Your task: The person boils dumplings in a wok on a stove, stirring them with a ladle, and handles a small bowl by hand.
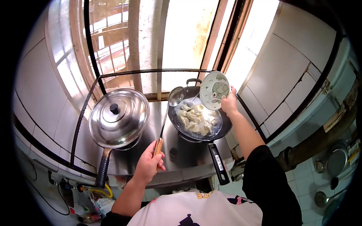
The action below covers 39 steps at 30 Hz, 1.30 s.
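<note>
My left hand (149,161) is closed round the wooden handle of a metal ladle (176,96). Its shaft runs up past the left side of a dark wok (226,126), and the ladle's round bowl sits at the wok's far left edge. In the wok, several pale dumplings (197,116) lie in bubbling, whitish water. My right hand (229,101) grips a white bowl (215,90) with a green cartoon pattern by its right edge. The bowl is tipped steeply over the wok's right side, and a thin streak shows at its left edge.
On the left of the steel stove (166,171) stands a second pan under a shiny domed lid (118,116), its black handle (102,169) towards me. The wok's black handle (218,164) also points my way. A black metal rail (151,71) borders the stove. A skimmer (321,199) hangs at lower right.
</note>
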{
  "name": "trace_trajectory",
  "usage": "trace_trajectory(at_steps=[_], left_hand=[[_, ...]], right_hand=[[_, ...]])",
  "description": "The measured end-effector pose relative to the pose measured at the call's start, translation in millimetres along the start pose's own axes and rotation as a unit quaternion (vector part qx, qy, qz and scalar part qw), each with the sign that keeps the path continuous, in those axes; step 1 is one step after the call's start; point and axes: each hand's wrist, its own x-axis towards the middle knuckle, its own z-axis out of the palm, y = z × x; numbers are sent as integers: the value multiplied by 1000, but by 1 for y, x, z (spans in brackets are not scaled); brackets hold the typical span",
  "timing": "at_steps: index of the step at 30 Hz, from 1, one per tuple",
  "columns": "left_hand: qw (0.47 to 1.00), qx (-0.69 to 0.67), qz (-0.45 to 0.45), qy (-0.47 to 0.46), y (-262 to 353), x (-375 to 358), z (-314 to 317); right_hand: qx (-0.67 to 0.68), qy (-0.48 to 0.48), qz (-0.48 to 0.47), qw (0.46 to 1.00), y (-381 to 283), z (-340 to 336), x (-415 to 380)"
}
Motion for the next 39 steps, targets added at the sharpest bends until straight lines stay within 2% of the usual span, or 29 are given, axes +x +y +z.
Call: trace_trajectory(at_steps=[1, 4, 5, 9, 13, 17, 20, 21, 22, 24, 28, 31, 33, 37, 39], left_hand=[[1000, 8, -2, 3, 0, 1, 1], [1000, 1, -6, 0, -3, 6, 1], [1000, 5, -6, -1, -3, 7, 2], [1000, 3, -2, -11, -7, 7, 2], [1000, -2, 0, -12, -12, 10, 5], [999, 45, 22, -3, -19, 15, 9], [997, 62, 35, 7, -23, 12, 14], [997, 62, 36, 5, -23, 10, 14], [997, 61, 37, 3, -24, 9, 15], [997, 66, 34, 1, -23, 4, 16], [998, 49, 29, -3, -21, -3, 20], [997, -56, -2, -48, -16, -10, 25], [992, -85, -27, -85, -9, -16, 33], [977, -133, -59, -156, -12, -20, 43], [973, -155, -61, -161, -14, -22, 53]], right_hand=[[15, 0, -15, 1000, 1, -10, -1], [-47, 1, -22, 999, 0, -36, -12], [-42, 15, -76, 996, 9, -41, -15], [-73, -3, -163, 984, 1, -74, -54], [-79, -24, -200, 976, -11, -85, -80], [-55, -26, -180, 982, -14, -85, -85], [44, 28, -153, 987, 4, -74, -81], [47, -3, -39, 998, -9, -81, -87], [166, -18, 36, 985, -14, -79, -90], [392, -47, 181, 901, -20, -76, -95], [553, -127, 259, 782, -17, -87, -108], [584, -136, 255, 759, -24, -108, -136], [613, -147, 262, 731, -15, -118, -154], [627, -142, 292, 708, -1, -158, -205], [631, -135, 317, 695, 18, -180, -238]])
